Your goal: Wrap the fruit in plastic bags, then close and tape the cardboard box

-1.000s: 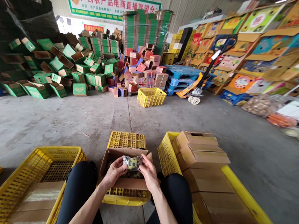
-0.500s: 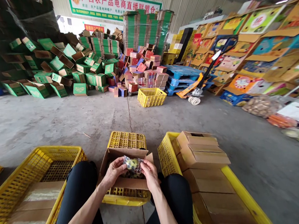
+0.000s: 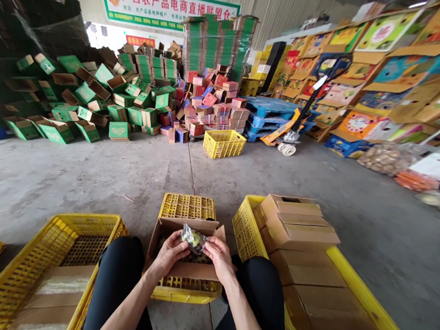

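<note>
Both hands hold a small clear plastic bag (image 3: pixel 193 239) with something round and yellow-green in it, probably a fruit. My left hand (image 3: pixel 172 250) pinches the bag's left side, and my right hand (image 3: pixel 217 252) grips its right end. Below them is an open cardboard box (image 3: pixel 200 270), whose contents are mostly hidden by my hands and the bag. The box rests on an upturned yellow crate (image 3: pixel 185 293) between my knees.
On the right, a yellow crate (image 3: pixel 244 229) holds closed cardboard boxes (image 3: pixel 309 267). A yellow crate (image 3: pixel 105 222) on the left has taped boxes (image 3: pixel 58 297) inside. Farther off are a yellow basket (image 3: pixel 224 145), a pallet jack (image 3: pixel 288 133) and heaps of green cartons (image 3: pixel 119 130).
The bag has tilted, its left end rising a little and its right end dropping. My right hand has shifted slightly left and down; both hands keep their hold.
</note>
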The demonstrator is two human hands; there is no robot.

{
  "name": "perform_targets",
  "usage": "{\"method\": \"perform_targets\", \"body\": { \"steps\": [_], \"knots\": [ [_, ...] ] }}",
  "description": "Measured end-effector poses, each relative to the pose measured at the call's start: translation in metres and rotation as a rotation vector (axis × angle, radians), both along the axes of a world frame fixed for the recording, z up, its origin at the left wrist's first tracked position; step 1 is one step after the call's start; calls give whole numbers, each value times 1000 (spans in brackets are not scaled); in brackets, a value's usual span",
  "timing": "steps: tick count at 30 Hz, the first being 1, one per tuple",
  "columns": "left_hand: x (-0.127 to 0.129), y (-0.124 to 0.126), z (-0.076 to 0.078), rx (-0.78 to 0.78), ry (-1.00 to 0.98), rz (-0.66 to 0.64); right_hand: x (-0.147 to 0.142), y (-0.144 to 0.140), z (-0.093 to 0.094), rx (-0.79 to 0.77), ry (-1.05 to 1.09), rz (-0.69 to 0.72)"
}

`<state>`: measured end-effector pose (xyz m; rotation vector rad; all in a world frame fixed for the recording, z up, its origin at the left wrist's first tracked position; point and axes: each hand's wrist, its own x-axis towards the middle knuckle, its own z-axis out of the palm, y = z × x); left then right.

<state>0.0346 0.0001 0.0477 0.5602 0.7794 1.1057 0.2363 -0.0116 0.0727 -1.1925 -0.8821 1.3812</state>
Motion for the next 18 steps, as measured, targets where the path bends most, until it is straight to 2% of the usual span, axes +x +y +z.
{"method": "perform_targets", "body": {
  "steps": [4,8,11,18],
  "knots": [
    [0,-1,4,52,-14,33,-1,1,-1,21,-57,46],
    [1,-2,2,69,3,8,-1,2,0,143,-254,124],
    [2,-3,-1,77,9,-24,0,2,0,201,-338,125],
    [5,-1,0,125,-23,-109,-1,1,-1,170,-300,117]
  ]
}}
